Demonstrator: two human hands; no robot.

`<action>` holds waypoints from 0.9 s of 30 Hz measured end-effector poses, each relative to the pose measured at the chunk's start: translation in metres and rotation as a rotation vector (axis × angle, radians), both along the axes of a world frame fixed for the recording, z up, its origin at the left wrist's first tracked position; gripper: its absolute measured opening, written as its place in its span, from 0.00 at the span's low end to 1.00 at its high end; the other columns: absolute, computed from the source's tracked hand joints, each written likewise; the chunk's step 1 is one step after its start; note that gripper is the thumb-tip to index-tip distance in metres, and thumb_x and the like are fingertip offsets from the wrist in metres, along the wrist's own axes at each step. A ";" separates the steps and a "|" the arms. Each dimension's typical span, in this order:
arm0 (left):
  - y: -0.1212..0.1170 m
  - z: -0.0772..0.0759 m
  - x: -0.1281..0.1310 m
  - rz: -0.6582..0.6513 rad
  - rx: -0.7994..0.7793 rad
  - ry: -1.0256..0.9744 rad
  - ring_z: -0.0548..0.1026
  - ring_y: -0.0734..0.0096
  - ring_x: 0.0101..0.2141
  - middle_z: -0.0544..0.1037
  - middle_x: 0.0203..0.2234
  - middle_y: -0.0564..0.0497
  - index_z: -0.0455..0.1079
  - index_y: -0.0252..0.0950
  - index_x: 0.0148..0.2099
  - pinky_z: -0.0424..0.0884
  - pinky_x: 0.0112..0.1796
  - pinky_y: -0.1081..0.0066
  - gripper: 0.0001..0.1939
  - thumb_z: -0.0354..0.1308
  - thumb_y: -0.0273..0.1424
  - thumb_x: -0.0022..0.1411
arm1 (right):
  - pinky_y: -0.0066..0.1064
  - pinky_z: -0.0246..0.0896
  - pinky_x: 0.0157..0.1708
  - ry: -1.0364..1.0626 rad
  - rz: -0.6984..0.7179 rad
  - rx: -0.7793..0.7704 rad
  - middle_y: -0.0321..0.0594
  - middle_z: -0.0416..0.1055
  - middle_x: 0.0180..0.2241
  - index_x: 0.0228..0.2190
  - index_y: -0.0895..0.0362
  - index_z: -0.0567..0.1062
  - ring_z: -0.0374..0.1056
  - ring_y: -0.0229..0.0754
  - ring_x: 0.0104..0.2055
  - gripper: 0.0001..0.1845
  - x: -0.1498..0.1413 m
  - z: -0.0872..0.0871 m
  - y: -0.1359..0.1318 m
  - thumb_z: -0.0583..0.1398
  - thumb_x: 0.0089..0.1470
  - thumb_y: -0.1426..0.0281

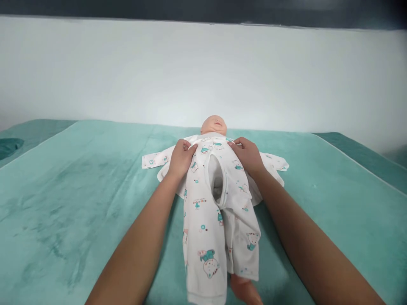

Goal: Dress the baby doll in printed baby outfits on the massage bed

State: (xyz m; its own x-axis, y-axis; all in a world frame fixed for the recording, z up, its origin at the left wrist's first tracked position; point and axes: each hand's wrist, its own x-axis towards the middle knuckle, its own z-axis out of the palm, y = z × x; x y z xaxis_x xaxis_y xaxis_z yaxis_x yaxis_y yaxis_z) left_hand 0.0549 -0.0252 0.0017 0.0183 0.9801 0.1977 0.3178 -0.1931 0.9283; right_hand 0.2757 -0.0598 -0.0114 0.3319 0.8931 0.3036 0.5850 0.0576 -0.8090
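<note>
A baby doll (214, 124) lies on its back on a teal blanket (79, 190), its head pointing away from me. It wears a white romper (210, 220) printed with small teal animals, and the front gapes open at the belly. My left hand (181, 157) pinches the romper fabric at the doll's shoulder on the left side. My right hand (248, 154) rests with curled fingers on the fabric at the other shoulder. One bare doll foot (244, 290) sticks out of a trouser leg at the bottom.
The teal blanket covers a wide bed-like surface that drops off at the left (19, 140) and right (365, 152) edges. A plain white wall (203, 72) stands behind it.
</note>
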 end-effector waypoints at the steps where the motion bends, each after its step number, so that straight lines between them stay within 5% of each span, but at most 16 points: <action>1: -0.002 -0.002 0.000 -0.008 0.022 0.000 0.65 0.68 0.31 0.69 0.25 0.55 0.64 0.38 0.30 0.58 0.34 0.69 0.10 0.60 0.35 0.60 | 0.35 0.55 0.33 0.009 -0.011 0.039 0.35 0.68 0.25 0.26 0.52 0.70 0.61 0.43 0.29 0.16 0.000 -0.003 -0.002 0.60 0.54 0.54; 5: -0.009 -0.002 -0.001 -0.073 0.120 -0.012 0.68 0.66 0.35 0.73 0.30 0.53 0.67 0.38 0.31 0.62 0.40 0.68 0.09 0.56 0.34 0.63 | 0.40 0.59 0.43 -0.097 0.077 0.233 0.42 0.73 0.39 0.28 0.52 0.70 0.66 0.47 0.40 0.12 0.003 -0.006 -0.004 0.59 0.56 0.57; 8: -0.005 0.001 -0.002 -0.115 0.202 0.007 0.70 0.64 0.43 0.76 0.42 0.49 0.67 0.38 0.31 0.62 0.47 0.68 0.08 0.55 0.32 0.64 | 0.42 0.58 0.48 -0.112 0.200 0.175 0.42 0.73 0.49 0.36 0.51 0.73 0.66 0.49 0.45 0.12 0.006 -0.003 -0.001 0.56 0.60 0.58; 11: 0.007 0.005 -0.002 -0.124 0.160 0.103 0.71 0.62 0.40 0.76 0.38 0.48 0.65 0.38 0.30 0.63 0.44 0.66 0.09 0.55 0.33 0.64 | 0.40 0.58 0.45 -0.076 0.204 0.061 0.39 0.75 0.45 0.41 0.50 0.74 0.67 0.48 0.44 0.13 0.007 0.000 0.001 0.54 0.62 0.58; 16: 0.034 0.013 0.001 -0.049 0.103 0.110 0.71 0.65 0.30 0.74 0.24 0.53 0.60 0.40 0.34 0.62 0.36 0.68 0.07 0.56 0.26 0.60 | 0.35 0.54 0.34 -0.102 0.062 -0.012 0.35 0.71 0.29 0.28 0.52 0.70 0.63 0.44 0.33 0.13 0.008 0.001 0.004 0.55 0.59 0.58; 24: 0.025 0.033 -0.014 -0.369 -0.044 0.188 0.73 0.66 0.32 0.79 0.31 0.49 0.75 0.36 0.33 0.65 0.33 0.69 0.09 0.63 0.37 0.56 | 0.34 0.50 0.31 -0.102 -0.056 0.031 0.33 0.63 0.22 0.22 0.52 0.64 0.56 0.41 0.28 0.15 0.012 -0.004 0.019 0.57 0.56 0.60; 27: 0.022 0.038 -0.022 -0.465 -0.099 0.197 0.75 0.65 0.36 0.79 0.36 0.49 0.75 0.38 0.37 0.66 0.36 0.70 0.09 0.62 0.37 0.56 | 0.34 0.53 0.33 -0.033 0.014 0.015 0.34 0.67 0.25 0.25 0.52 0.66 0.60 0.42 0.30 0.13 0.014 -0.006 0.020 0.58 0.57 0.59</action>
State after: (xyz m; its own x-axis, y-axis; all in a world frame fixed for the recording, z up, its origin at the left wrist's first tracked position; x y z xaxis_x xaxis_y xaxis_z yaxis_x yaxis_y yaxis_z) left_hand 0.0330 -0.0037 0.0401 0.4841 0.8734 0.0535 0.3897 -0.2700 0.8805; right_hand 0.2900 -0.0403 -0.0171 0.3086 0.8930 0.3276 0.6101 0.0784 -0.7884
